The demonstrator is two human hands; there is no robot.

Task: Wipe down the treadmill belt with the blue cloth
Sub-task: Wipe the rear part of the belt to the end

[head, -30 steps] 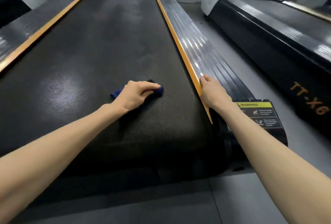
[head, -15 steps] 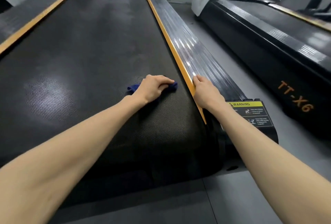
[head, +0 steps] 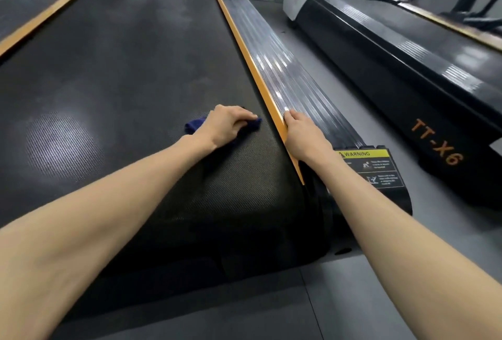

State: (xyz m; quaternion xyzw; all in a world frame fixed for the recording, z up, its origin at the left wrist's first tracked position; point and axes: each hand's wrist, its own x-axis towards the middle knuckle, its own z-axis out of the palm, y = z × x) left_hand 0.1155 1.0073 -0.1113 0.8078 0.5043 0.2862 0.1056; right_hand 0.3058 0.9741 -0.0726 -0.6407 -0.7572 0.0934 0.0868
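The black textured treadmill belt (head: pixel 122 73) fills the left and middle of the view. A small dark blue cloth (head: pixel 193 125) lies on the belt near its right edge, mostly covered by my left hand (head: pixel 225 125), whose curled fingers grip it and press it down. My right hand (head: pixel 304 136) rests on the orange strip (head: pixel 244 49) and the ribbed grey side rail (head: pixel 293 79) just right of the cloth, fingers pointing forward along the rail.
A yellow warning label (head: pixel 366 154) sits on the rail's rear end cap. A second treadmill marked TT-X6 (head: pixel 434 144) stands to the right across a strip of grey floor (head: pixel 361 111). Another orange strip (head: pixel 51 11) borders the belt's left side.
My left hand has slid the blue cloth rightward across the belt, close to the orange strip. My right hand has stayed on the side rail.
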